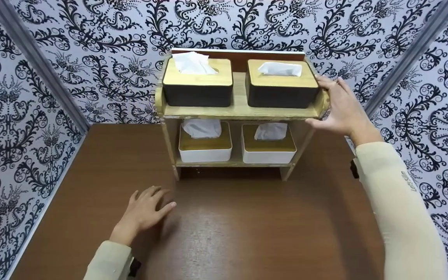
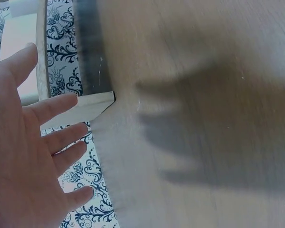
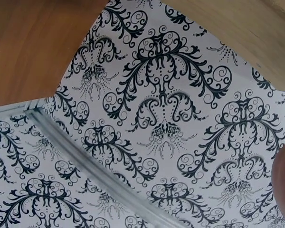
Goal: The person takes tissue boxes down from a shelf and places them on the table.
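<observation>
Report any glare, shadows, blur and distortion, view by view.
Head view: pale glare on the table near the bottom centre, a soft shadow darkening its right side; left wrist view: blurry-edged, finger-shaped shadows on the tabletop beyond the left hand; right wrist view: only a dim, soft-focus bit of the right hand at the right edge, and the grey wall strip bows slightly, perhaps lens distortion.

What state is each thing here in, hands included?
Shelf: upright, boxes on both levels
Left hand: open, empty
Right hand: at the shelf's right end; grip unclear
Left black box: lid on, tissue sticking out
Right black box: lid on, tissue sticking out
Left white box: lid on, tissue sticking out
Right white box: lid on, tissue sticking out
</observation>
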Demonstrator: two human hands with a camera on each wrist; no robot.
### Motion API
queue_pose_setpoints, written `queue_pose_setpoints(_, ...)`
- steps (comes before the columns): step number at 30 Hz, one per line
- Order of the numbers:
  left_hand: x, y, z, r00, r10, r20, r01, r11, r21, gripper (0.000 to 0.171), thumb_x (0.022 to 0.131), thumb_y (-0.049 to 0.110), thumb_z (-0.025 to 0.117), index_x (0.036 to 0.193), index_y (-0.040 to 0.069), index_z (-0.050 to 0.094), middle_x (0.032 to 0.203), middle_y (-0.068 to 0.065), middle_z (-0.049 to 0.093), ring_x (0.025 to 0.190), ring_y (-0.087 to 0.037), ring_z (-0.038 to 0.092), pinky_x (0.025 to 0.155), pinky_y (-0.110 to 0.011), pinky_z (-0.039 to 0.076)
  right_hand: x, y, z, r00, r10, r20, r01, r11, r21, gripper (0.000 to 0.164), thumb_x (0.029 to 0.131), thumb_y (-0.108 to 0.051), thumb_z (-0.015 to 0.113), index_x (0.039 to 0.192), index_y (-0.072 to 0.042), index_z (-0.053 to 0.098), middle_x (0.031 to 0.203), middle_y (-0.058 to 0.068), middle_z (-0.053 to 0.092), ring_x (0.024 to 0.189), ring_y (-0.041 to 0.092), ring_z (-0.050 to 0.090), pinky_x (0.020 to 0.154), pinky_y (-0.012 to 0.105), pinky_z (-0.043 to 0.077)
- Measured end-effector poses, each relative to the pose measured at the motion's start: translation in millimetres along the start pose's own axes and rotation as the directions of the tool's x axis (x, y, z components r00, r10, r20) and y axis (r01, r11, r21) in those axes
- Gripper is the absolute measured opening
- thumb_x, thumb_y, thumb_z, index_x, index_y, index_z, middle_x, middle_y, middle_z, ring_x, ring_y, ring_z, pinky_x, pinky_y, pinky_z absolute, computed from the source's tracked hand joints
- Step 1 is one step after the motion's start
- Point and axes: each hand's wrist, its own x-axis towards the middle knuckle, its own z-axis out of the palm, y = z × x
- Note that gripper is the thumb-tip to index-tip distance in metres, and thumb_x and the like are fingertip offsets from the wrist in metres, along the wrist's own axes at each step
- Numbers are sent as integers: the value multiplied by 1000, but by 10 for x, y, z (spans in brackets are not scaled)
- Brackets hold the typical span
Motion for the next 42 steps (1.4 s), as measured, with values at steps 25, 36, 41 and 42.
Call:
queue_pose_setpoints(25,185,107,-406,997,47,-68,-41,995,94,65,96,57,48,140,10,51,147,-18,47,140,-40,38,114,-68,16,-3,-159,-126,989,103,104,-114,987,110,103,73,-43,82,152,-16,23,163,-10,14,151,31,19,122,41,-15)
queue_pose_setpoints(36,447,434,-977,986,81,-145,-49,977,210,79,97,56,45,153,6,25,156,-19,33,145,-39,29,119,-62,10,-18,-200,-292,981,135,140,-161,968,191,111,70,-49,84,155,-19,20,163,2,20,150,35,18,122,55,-5)
queue_pose_setpoints(41,512,585,-1244,968,88,-236,-37,976,214,83,96,50,52,157,10,12,160,-17,26,147,-37,26,119,-61,9,-28,-240,-386,978,140,152,-165,973,164,118,70,-50,83,157,-20,10,165,7,12,152,34,10,120,62,-1)
queue_pose_setpoints(42,526,612,-1297,962,90,-258,-33,976,217,85,96,50,52,157,11,9,161,-15,23,148,-36,25,120,-61,10,-26,-252,-406,978,139,158,-164,974,157,118,71,-50,83,158,-20,9,165,7,10,152,34,8,120,62,-1)
